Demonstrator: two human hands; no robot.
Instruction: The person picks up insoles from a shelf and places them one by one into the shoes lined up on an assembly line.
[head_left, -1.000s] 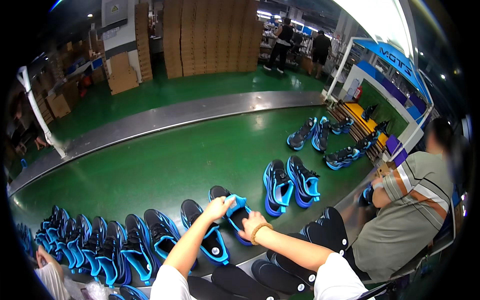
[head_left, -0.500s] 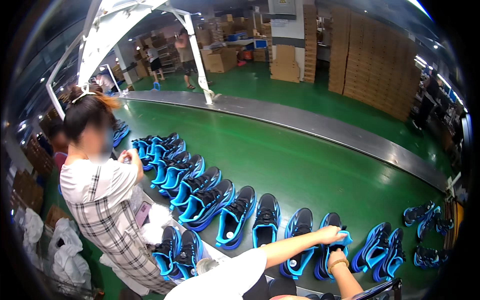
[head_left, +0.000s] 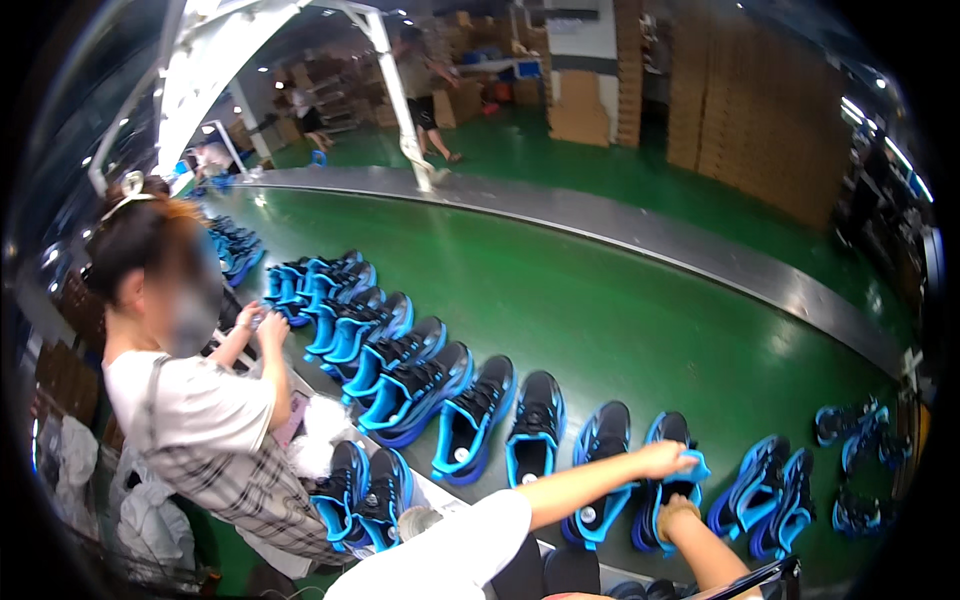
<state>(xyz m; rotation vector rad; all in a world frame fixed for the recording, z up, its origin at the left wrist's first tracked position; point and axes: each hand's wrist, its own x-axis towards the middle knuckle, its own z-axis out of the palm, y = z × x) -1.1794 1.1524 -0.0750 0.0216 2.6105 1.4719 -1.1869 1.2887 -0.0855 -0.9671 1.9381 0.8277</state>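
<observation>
A black sneaker (head_left: 652,530) with blue lining and sole stands at the near edge of the green belt. My left hand (head_left: 662,459) reaches across from the left and grips the light-blue padded tongue (head_left: 693,470), pulling it up at the shoe's opening. My right hand (head_left: 681,503), with a tan band at the wrist, is pushed into the same opening; its fingers are hidden inside. Just left of it stands another sneaker (head_left: 605,440), partly behind my left forearm. To the right a pair of matching sneakers (head_left: 755,480) rests on the belt.
More sneakers (head_left: 415,385) run leftward in a row. At the left a person (head_left: 200,400) in a checked apron works with both hands. A pair of shoes (head_left: 365,495) sits at the near ledge. Small groups of shoes (head_left: 855,515) lie far right. A metal rail (head_left: 600,235) borders the belt.
My right hand has sunk deeper into the sneaker, while my left hand keeps hold of the tongue. The person at the left has raised both forearms. A background walker has moved right.
</observation>
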